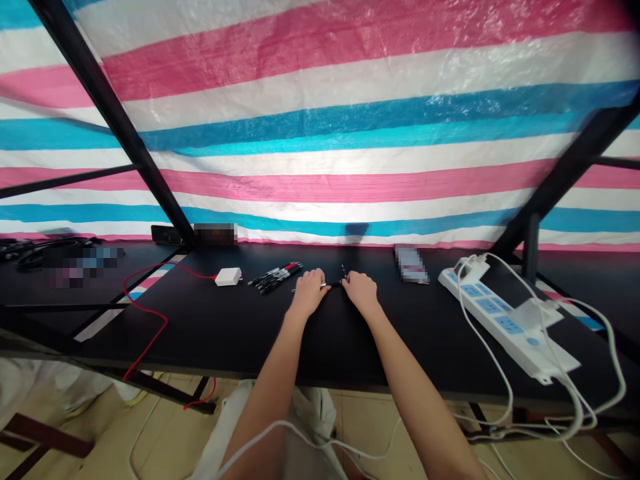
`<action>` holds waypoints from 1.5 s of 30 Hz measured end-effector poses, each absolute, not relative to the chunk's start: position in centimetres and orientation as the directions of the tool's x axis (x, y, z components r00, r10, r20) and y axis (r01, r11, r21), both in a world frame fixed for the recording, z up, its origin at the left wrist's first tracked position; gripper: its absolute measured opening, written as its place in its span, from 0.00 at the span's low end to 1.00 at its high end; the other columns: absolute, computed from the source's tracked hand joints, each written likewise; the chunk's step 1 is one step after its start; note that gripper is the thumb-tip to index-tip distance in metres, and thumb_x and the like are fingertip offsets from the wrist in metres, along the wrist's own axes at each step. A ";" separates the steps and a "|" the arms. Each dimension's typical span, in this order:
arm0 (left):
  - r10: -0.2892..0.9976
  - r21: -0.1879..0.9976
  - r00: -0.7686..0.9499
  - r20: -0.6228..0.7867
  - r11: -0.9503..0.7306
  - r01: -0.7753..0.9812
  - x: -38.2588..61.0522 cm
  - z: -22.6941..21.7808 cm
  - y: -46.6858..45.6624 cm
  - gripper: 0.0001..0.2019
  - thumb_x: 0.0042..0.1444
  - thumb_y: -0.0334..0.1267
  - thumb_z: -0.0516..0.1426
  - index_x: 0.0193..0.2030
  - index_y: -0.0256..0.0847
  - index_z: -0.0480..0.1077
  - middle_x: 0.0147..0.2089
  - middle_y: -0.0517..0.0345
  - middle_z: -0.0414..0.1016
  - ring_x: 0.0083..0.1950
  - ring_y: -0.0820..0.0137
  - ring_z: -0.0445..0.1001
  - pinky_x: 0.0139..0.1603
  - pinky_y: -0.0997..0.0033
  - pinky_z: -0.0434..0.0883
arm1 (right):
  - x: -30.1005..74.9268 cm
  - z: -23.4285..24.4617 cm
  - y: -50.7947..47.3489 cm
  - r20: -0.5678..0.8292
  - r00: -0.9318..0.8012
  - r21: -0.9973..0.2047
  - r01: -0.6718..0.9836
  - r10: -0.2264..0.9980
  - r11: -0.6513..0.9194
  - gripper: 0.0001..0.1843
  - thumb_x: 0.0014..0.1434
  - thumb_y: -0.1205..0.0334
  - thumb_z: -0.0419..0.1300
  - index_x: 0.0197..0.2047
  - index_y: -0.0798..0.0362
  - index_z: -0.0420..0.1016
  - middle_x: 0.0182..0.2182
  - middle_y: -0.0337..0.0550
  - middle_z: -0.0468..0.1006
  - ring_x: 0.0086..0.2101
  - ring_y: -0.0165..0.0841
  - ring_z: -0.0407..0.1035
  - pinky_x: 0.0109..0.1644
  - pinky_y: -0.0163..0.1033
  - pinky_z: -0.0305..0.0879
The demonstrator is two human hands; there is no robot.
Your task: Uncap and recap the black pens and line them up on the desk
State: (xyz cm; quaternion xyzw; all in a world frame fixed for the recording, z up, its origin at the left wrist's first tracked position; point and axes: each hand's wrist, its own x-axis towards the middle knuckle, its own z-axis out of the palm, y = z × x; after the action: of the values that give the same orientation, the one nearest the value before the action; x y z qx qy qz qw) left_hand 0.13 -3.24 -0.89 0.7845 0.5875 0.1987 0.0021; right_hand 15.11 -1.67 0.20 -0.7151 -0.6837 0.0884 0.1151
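My left hand (310,291) is closed round a slim pen (324,286), lying level just above the black table. One end shows past the fingertips and the other pokes out to the left of the hand. Close by on the right, my right hand (361,290) pinches a thin dark pen-like piece (344,271) that points up and away. A small dark bit shows between the two hands; whether it joins the pen I cannot tell. To the left of my hands lies a bunch of several black pens (275,277), one with a red part.
A white charger (229,277) with a red cable (163,317) sits left. On the right are a blurred packet (411,264) and a white power strip (505,320) with plugs and looping white cables. Black frame posts (115,127) and a striped sheet (350,180) stand behind.
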 end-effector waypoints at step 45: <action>0.878 0.327 0.187 0.441 -0.351 0.877 0.0 0.5 -3.5 0.11 0.58 0.44 0.51 0.39 0.43 0.70 0.39 0.57 0.70 0.45 0.68 0.65 0.45 0.67 0.58 | 14.9 -0.3 0.1 -0.013 0.083 -1.000 -0.006 0.996 -0.012 0.14 0.61 0.56 0.45 0.36 0.56 0.65 0.35 0.49 0.78 0.21 0.27 0.72 0.17 0.25 0.58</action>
State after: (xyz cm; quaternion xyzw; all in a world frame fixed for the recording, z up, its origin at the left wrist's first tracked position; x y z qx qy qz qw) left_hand -0.02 -3.51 0.55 0.7704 0.5695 0.2866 0.0005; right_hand 14.86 0.07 -0.31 -0.5220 -0.4742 0.4835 0.5186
